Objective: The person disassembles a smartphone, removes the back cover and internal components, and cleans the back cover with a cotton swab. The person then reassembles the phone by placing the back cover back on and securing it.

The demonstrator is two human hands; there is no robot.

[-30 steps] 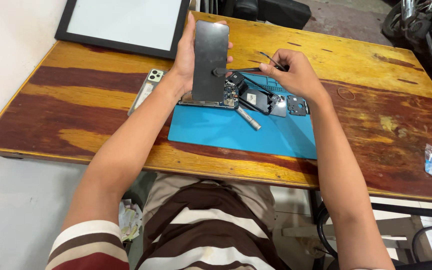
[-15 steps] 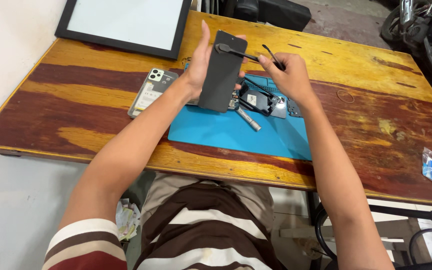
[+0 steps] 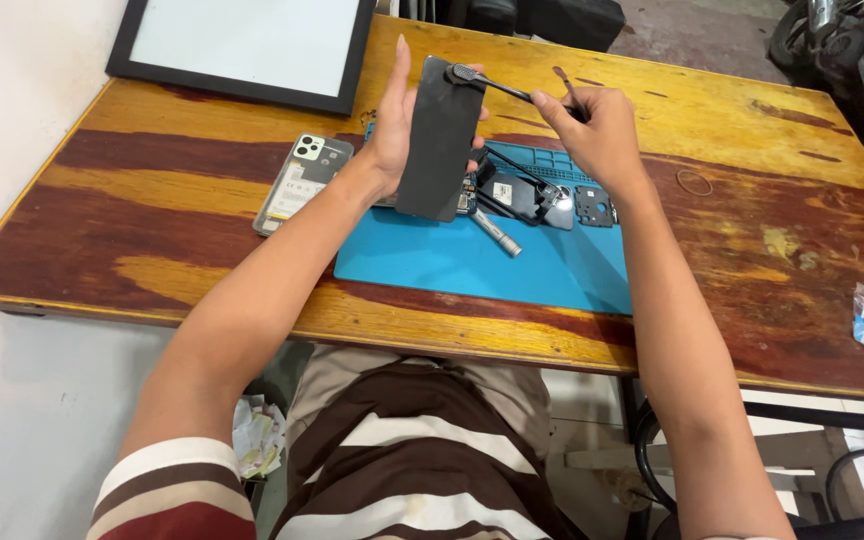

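Opened phone (image 3: 472, 195) behind dark panel (image 3: 439, 140)

A small phone-repair workshop is shown, probably at a shopfront or garage. A worn wooden table (image 3: 202, 200) is covered in the middle by a blue repair mat (image 3: 472, 262), on which a screwdriver (image 3: 497, 232) and loose phone parts (image 3: 552, 200) are laid. An opened phone back (image 3: 304, 182) is seen to the left of the mat. A black-framed panel (image 3: 242, 45) is placed at the far left. A concrete floor and part of a motorcycle (image 3: 852, 50) are visible at the far right.
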